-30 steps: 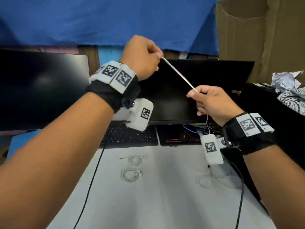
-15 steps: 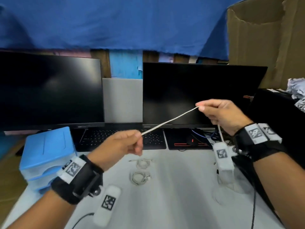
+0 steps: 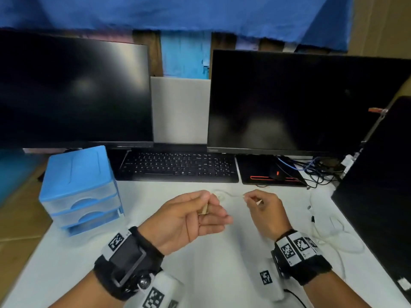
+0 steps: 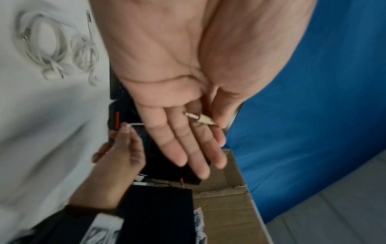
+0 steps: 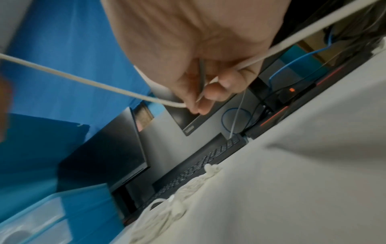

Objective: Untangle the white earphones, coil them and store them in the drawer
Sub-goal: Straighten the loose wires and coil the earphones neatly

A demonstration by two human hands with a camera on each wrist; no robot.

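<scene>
My left hand (image 3: 206,207) is palm up low over the white table (image 3: 111,263). Its thumb and forefinger pinch the jack plug (image 4: 200,118) of the white earphones, while the other fingers lie straight. A short slack run of the white cord (image 3: 232,194) leads to my right hand (image 3: 245,196), which pinches it at the fingertips. In the right wrist view the cord (image 5: 83,79) passes through the right hand (image 5: 192,105) and on to the upper right. The blue drawer unit (image 3: 80,190) stands at the left with all its drawers closed.
Two coiled white earphones (image 4: 41,44) (image 4: 85,51) lie on the table under my hands. A keyboard (image 3: 178,166) and two dark monitors (image 3: 73,92) stand behind. Loose white cables (image 3: 329,234) and a black box (image 3: 382,196) are at the right.
Both hands came down from in front of the monitors to just above the table and drew closer together. The taut cord went slack. The left hand turned palm up.
</scene>
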